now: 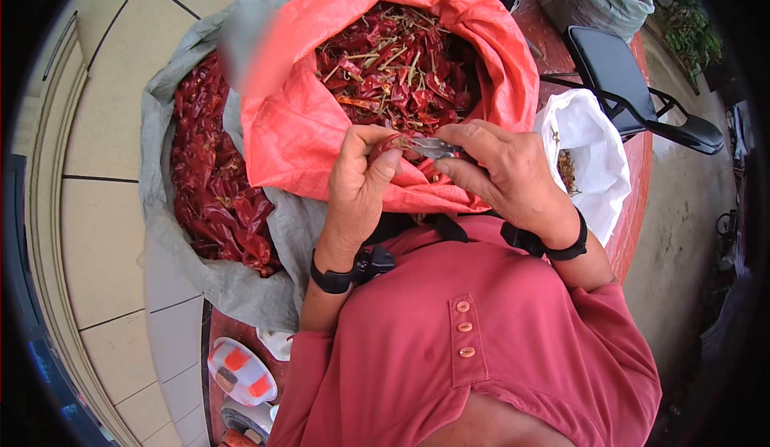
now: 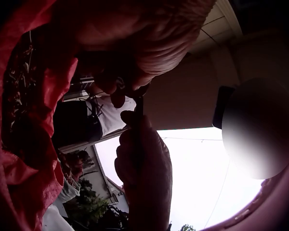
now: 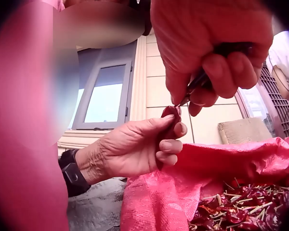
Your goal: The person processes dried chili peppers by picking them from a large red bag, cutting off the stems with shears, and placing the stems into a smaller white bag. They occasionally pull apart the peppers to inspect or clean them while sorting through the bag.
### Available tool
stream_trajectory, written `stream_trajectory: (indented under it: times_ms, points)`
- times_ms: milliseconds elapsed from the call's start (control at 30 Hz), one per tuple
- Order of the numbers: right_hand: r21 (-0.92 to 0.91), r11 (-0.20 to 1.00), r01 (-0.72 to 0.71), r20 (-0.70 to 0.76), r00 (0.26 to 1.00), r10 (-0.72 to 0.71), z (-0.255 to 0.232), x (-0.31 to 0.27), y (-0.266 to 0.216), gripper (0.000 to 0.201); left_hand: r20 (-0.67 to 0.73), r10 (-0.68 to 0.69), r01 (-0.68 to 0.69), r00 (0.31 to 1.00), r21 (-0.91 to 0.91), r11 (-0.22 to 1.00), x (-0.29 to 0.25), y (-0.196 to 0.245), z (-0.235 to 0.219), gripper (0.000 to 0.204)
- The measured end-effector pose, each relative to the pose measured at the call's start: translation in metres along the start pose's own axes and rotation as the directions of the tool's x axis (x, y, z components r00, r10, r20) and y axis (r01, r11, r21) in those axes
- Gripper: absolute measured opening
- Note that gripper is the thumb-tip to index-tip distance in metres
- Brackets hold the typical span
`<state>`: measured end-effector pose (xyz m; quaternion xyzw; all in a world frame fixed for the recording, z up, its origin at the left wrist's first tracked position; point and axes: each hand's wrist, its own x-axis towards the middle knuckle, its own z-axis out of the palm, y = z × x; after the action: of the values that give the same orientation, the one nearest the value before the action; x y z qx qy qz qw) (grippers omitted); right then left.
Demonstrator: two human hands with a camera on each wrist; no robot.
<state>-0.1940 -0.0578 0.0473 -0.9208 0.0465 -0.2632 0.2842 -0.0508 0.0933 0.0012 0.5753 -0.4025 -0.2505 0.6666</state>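
My left hand (image 1: 358, 178) pinches a dried red chili pepper (image 3: 171, 115) between thumb and fingers, in front of the red sack (image 1: 281, 138). My right hand (image 1: 513, 170) grips dark-handled scissors (image 3: 198, 82) with a short silver blade. In the right wrist view the scissors' tips meet the top end of the chili. Both hands are close together over the sack's near edge. Inside the sack lies a heap of dried chilies with pale stems (image 1: 393, 70). The left wrist view is dark, and the chili barely shows there.
A grey sack (image 1: 172, 230) full of red chilies (image 1: 216, 182) stands at the left. To the right are a white sack (image 1: 593, 158) and a black chair (image 1: 613, 78). Another chili sack (image 1: 597, 6) sits farther back. A white and orange bowl (image 1: 242, 371) lies at the lower left.
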Motion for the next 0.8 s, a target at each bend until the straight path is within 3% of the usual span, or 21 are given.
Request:
stream_trajectory:
  times_ms: [300, 400, 500, 700, 800]
  points:
    - [-0.065, 0.997, 0.031, -0.009, 0.999, -0.032, 0.006, -0.005, 0.001, 0.028, 0.038, -0.005, 0.001, 0.999, 0.112, 0.994, -0.001, 0.000, -0.002, 0.017]
    - [0.024, 1.000, 0.000, 0.001, 1.000, 0.000, 0.010, -0.008, 0.004, 0.027, 0.063, -0.021, 0.013, 0.998, 0.132, 0.991, -0.002, 0.000, -0.003, 0.015]
    - [0.084, 0.996, -0.033, -0.050, 0.998, 0.037, 0.017, -0.011, 0.004, 0.025, 0.065, -0.028, 0.026, 0.997, 0.031, 0.999, 0.001, -0.003, 0.002, 0.011]
    - [0.164, 0.980, -0.112, -0.084, 0.988, 0.127, 0.026, -0.018, 0.003, 0.024, 0.126, -0.057, 0.037, 0.990, 0.154, 0.987, 0.003, 0.000, 0.002, 0.012]
    - [0.397, 0.906, -0.149, -0.046, 0.982, 0.182, 0.029, -0.022, 0.002, 0.023, 0.155, -0.044, 0.024, 0.987, 0.129, 0.991, 0.001, 0.001, 0.003, 0.013]
